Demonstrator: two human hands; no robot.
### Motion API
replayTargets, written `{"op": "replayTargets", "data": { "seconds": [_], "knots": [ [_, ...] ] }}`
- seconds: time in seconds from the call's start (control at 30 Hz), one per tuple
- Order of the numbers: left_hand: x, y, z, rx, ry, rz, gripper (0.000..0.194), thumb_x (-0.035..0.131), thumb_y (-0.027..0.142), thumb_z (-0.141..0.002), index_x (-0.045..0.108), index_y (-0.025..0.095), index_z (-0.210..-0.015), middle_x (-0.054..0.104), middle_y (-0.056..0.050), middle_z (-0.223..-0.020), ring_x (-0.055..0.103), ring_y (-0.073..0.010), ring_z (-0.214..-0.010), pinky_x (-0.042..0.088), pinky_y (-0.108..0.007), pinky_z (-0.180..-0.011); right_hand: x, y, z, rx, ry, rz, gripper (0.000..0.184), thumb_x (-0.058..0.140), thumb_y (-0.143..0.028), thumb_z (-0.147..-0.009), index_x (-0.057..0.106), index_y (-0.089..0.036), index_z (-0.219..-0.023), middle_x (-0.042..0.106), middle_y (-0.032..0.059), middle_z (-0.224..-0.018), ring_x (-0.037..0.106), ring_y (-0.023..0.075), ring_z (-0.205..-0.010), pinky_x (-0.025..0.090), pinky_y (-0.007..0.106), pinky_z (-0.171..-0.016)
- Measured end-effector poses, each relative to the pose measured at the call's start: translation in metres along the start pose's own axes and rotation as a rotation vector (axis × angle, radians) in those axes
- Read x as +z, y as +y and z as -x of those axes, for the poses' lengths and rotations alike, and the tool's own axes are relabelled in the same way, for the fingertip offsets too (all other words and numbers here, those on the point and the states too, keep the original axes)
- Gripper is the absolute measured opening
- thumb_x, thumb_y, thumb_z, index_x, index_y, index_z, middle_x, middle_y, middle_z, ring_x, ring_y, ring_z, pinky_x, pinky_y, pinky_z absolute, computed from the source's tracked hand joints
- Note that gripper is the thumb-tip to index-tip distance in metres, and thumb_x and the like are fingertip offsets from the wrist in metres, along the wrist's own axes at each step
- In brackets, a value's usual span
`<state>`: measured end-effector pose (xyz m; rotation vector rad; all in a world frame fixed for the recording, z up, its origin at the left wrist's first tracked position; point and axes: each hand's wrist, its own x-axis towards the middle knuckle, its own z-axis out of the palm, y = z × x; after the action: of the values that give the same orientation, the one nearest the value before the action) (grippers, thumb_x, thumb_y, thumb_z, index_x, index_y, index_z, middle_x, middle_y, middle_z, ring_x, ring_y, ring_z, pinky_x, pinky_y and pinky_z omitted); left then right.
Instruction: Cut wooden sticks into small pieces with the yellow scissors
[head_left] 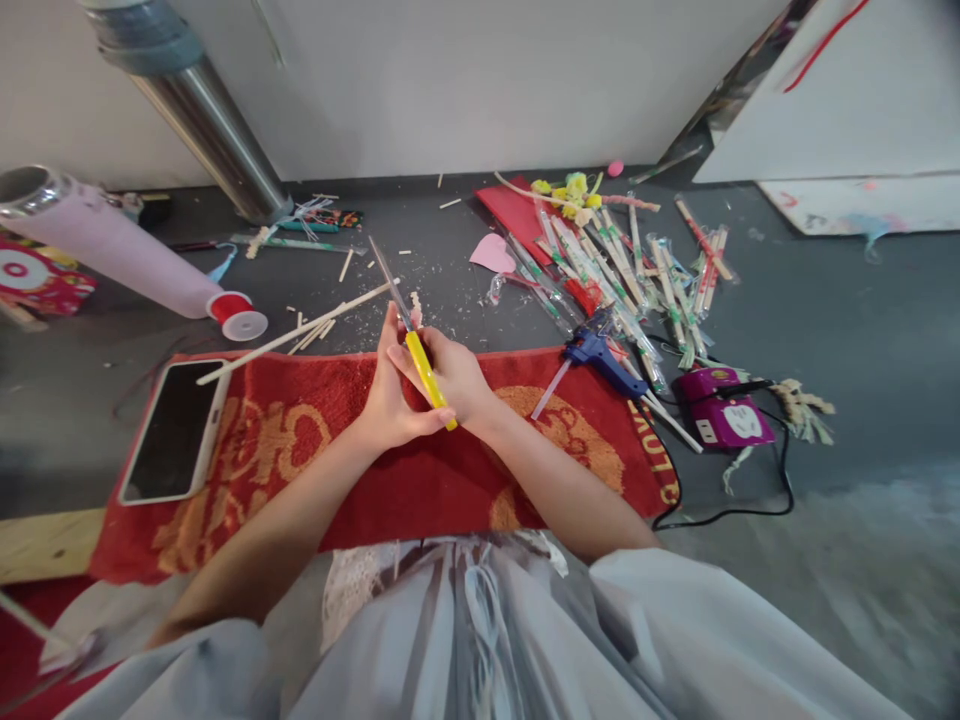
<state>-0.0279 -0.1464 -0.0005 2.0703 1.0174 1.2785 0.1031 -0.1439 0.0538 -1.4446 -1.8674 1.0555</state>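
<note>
A craft knife point(426, 372) with a yellow handle and a long bare blade sits between my two hands, its blade pointing away to the upper left. My right hand point(459, 378) has its fingers closed round the handle from the right. On the other side, my left hand point(386, 395) cups the knife, its thumb pressed to the handle's butt end. A thin wooden stick point(300, 332) reaches from above the phone to just beyond my left fingertips; whether they touch it is unclear. Short cut stick pieces point(311, 335) and pale crumbs lie beyond my hands.
Under my forearms lies a red towel point(352, 500), with a phone point(174, 430) at its left. A blue glue gun point(600, 358), wrapped sticks point(600, 260) and a purple power block point(724, 408) are on the right. A pink roll point(127, 245) and steel flask point(210, 130) stand left.
</note>
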Motion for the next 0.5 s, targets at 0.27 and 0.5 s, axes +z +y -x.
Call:
{"op": "replayTargets", "data": {
  "seconds": [0.27, 0.5],
  "knots": [
    [-0.025, 0.013, 0.002, 0.099, 0.311, -0.449, 0.041, 0.051, 0.042, -0.091, 0.048, 0.028, -0.129, 0.056, -0.014, -0.112, 0.057, -0.0301, -0.107, 0.048, -0.054, -0.090, -0.017, 0.003, 0.001, -0.020, 0.160, 0.265, 0.055, 0.046, -0.065, -0.090, 0.054, -0.015, -0.111, 0.070, 0.0122, -0.100, 0.068, 0.0255, -0.092, 0.049, 0.035, -0.080],
    [-0.041, 0.011, -0.012, -0.094, 0.296, -0.519, 0.034, 0.045, 0.044, -0.095, 0.057, 0.028, -0.122, 0.059, -0.014, -0.123, 0.053, -0.0313, -0.124, 0.038, -0.055, -0.107, -0.016, 0.009, 0.004, -0.085, 0.163, 0.351, 0.058, 0.052, -0.058, -0.090, 0.053, -0.011, -0.123, 0.069, 0.0161, -0.109, 0.067, 0.0298, -0.101, 0.049, 0.039, -0.087]
  ]
}}
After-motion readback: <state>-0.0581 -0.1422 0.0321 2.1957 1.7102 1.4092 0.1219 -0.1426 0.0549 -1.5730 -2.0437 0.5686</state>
